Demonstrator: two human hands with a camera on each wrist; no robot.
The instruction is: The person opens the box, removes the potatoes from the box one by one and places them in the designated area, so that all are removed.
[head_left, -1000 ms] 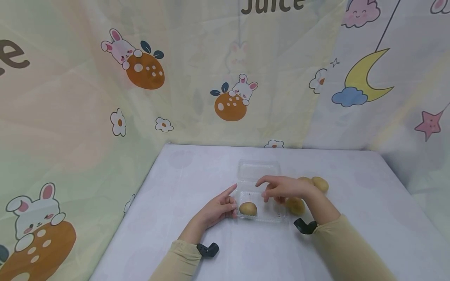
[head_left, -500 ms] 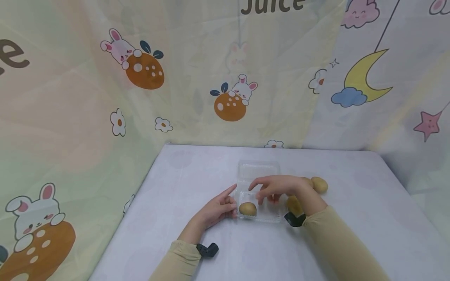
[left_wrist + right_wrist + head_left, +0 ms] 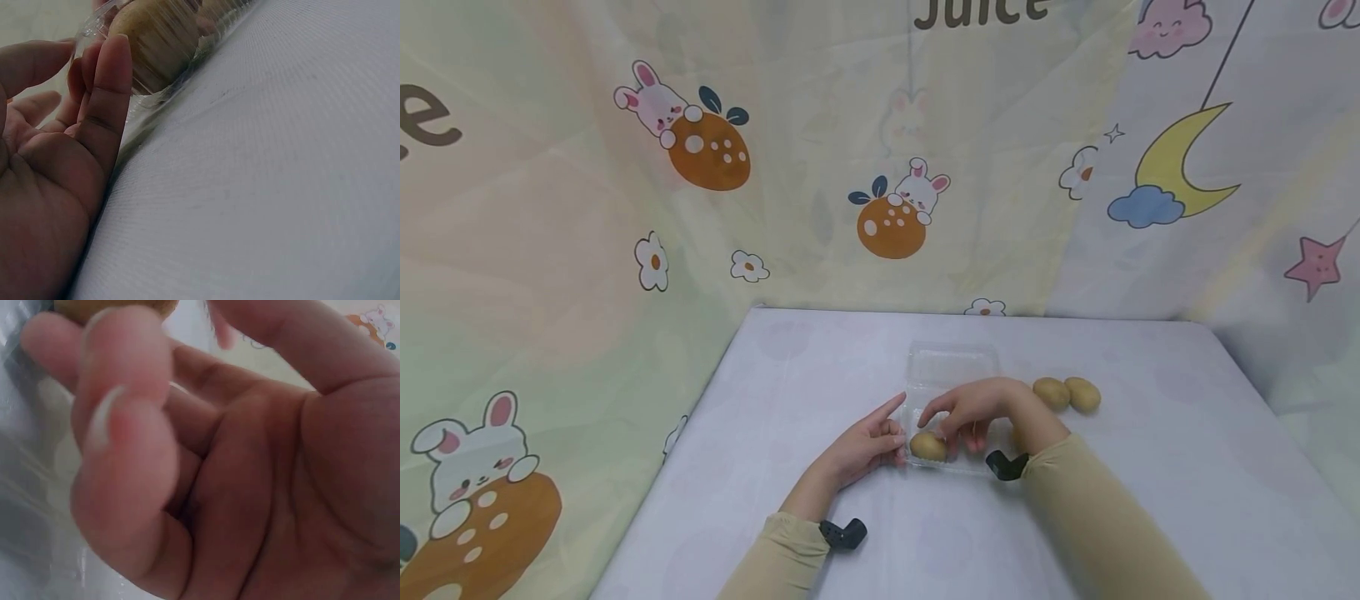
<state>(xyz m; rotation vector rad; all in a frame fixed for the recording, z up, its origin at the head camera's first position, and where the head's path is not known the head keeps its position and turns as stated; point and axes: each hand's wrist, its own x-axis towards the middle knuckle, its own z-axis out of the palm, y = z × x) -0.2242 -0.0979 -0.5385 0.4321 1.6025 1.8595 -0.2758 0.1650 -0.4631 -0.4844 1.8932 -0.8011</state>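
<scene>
A small potato (image 3: 928, 447) lies in the left part of a clear plastic clamshell box (image 3: 953, 365), whose lid is folded back. My left hand (image 3: 867, 443) touches the box's left side, its index finger stretched along the edge. In the left wrist view, fingertips (image 3: 115, 59) rest against the clear wall beside the potato (image 3: 156, 40). Over the box is my right hand (image 3: 977, 407), fingers loosely bent and its fingertips close to the potato. The right wrist view has bent fingers (image 3: 128, 444) with nothing between them and the palm. Whether they touch the potato is unclear.
Two more potatoes (image 3: 1066, 394) sit side by side on the white-covered table (image 3: 1165, 433), behind the right wrist. Another potato (image 3: 1018, 438) is mostly hidden by that wrist. A printed cloth (image 3: 805, 167) hangs behind and along the sides.
My right hand has moved left and slightly down over the box, coming close to the potato inside. Its wrist now covers most of the nearest loose potato. My left hand stays in place.
</scene>
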